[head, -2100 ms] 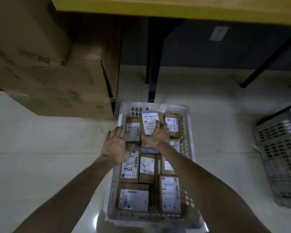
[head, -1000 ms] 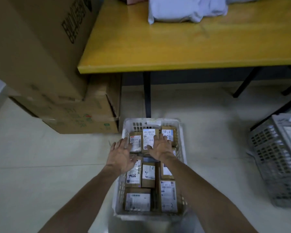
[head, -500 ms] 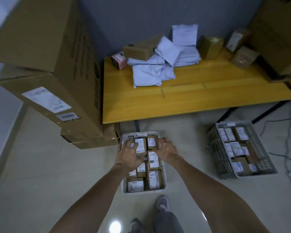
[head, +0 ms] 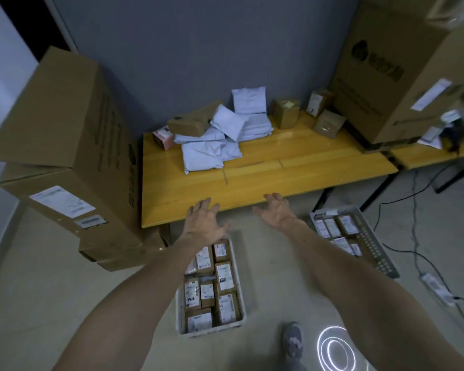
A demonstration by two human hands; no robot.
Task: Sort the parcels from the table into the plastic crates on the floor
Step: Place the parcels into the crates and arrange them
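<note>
Left hand: my left hand (head: 204,223) hovers over the far end of the white plastic crate (head: 210,331), just short of the table edge. Its fingers are spread and it holds nothing.
Right hand: my right hand (head: 277,214) is also empty, with loose, parted fingers, level with the table edge.
Step in hand: I judge this to be the reach for the next parcel.
Task's things: the heap of white plastic mailer bags (head: 217,145) lies at the back left of the yellow wooden table (head: 265,180). A long brown cardboard box (head: 190,124) rests on top of it, and a pink box (head: 162,136) sits beside it. Three small brown cardboard boxes (head: 284,113) stand farther right, by the wall.
Doing it well: I would take one piece at a time from the top. A mailer pulled from underneath could tip the long box.
White crate: it sits on the floor below my arms, packed with flat brown labelled parcels (head: 225,274) that nearly fill it.
Grey crate: the grey perforated plastic crate (head: 378,253) sits to the right on the floor and holds more labelled parcels (head: 332,227). My right forearm hides part of it, so I cannot tell how full it is.
Choice of crate: the white crate looks short of room.
</note>
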